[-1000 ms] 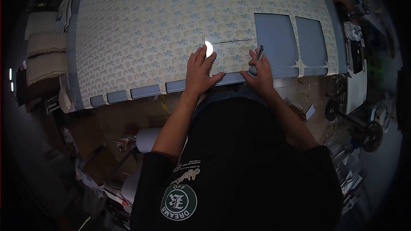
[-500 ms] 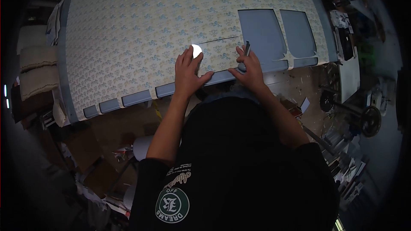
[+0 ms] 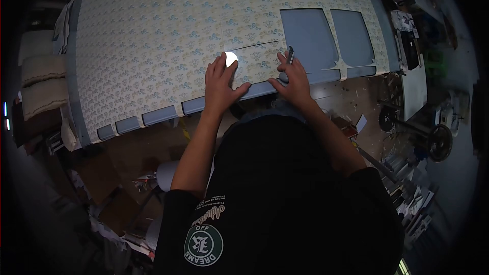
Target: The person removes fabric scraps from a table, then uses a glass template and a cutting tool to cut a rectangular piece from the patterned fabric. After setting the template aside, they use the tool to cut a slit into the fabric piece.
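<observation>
Since the earlier frames both hands have edged slightly up and left in the view, though their pose on the sheet is almost unchanged. Spread flat, the left hand [image 3: 220, 84] presses on the patterned sheet [image 3: 168, 35], fingers apart, thumb reaching out along the near blue edge of the table [image 3: 163, 115]; it grasps nothing, and a bright spot of light sits just at its fingertips. Just to its right, the right hand [image 3: 292, 77] is closed around a slim cutting tool [image 3: 290, 55], whose dark tip stands upright on the sheet at the end of a thin cut line [image 3: 257, 46] running left toward the light spot. Right beside the tool lie two rectangular cut-outs [image 3: 326, 35] where the blue surface shows through the sheet. Several small notches along the near edge also bare the blue surface. Below the table the floor [image 3: 351, 107] is littered with paper scraps.
</observation>
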A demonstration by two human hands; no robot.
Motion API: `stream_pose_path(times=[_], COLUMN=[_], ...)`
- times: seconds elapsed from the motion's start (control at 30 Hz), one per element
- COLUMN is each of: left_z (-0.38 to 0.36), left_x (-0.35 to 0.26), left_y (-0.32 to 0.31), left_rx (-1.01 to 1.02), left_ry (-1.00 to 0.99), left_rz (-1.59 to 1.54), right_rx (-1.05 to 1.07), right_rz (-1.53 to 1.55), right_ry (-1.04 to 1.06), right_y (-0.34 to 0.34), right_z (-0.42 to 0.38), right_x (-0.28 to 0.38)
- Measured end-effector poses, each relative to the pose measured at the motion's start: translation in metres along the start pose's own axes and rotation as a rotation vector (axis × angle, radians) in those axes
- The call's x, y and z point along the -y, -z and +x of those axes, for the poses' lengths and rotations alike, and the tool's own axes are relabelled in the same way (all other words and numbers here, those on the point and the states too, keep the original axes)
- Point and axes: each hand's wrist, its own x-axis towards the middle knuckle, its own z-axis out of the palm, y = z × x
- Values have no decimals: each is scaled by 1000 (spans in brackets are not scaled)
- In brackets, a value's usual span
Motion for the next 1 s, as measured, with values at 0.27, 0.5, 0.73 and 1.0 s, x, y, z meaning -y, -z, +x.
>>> stream_pose_path(times=[0.27,0.5,0.73,1.0], left_z=[-1,-4,-3,-4], left_x=[0,1,3,4], left_y=[-3,-4,-4,-5], left_rx=[20,22,25,14], left_ry=[17,30,22,14], left_rz=[15,19,6,7], right_rx=[-10,-4,-8,1], right_rz=[19,0,22,-17], right_ry=[17,21,0,6], right_y=[0,-2,-2,-1], right_z=[0,0,0,0], right_x=[0,-2,-2,-2])
